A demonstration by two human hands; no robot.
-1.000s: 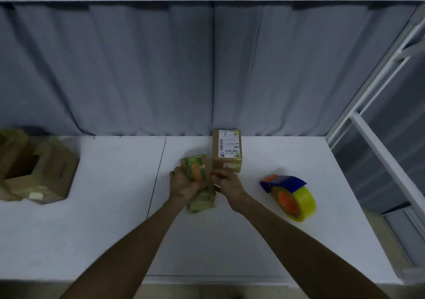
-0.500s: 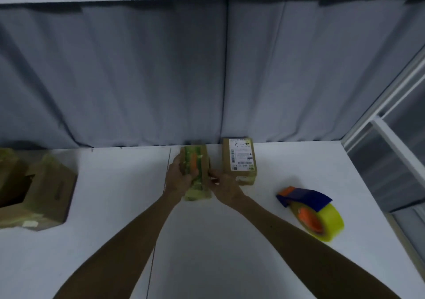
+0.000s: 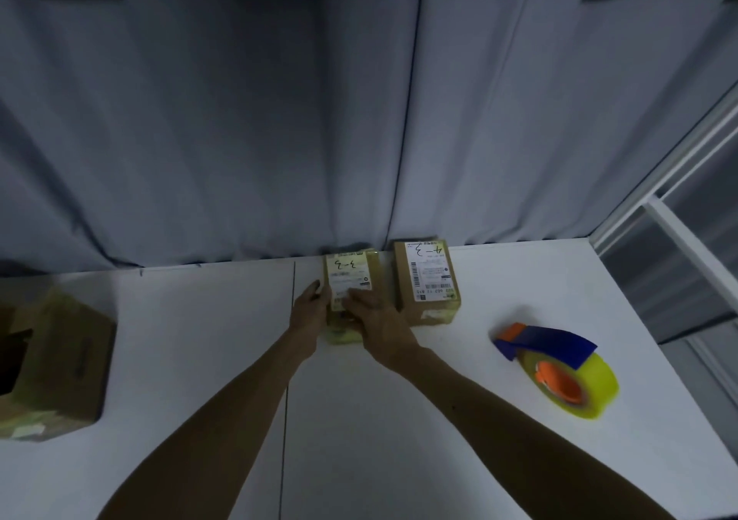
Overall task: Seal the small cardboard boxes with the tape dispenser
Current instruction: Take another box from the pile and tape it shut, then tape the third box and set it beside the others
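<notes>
Taped box turned label-up, just left of second box; left hand lay flat against its side, right hand flat on top. Likely light, stiff; take by sides.

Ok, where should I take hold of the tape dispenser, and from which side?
I'd take the tape dispenser by its blue frame, coming from above with the right hand, which is nearer. It rests on its roll's edge on the table, with the frame uppermost and nothing crowding it.
</notes>
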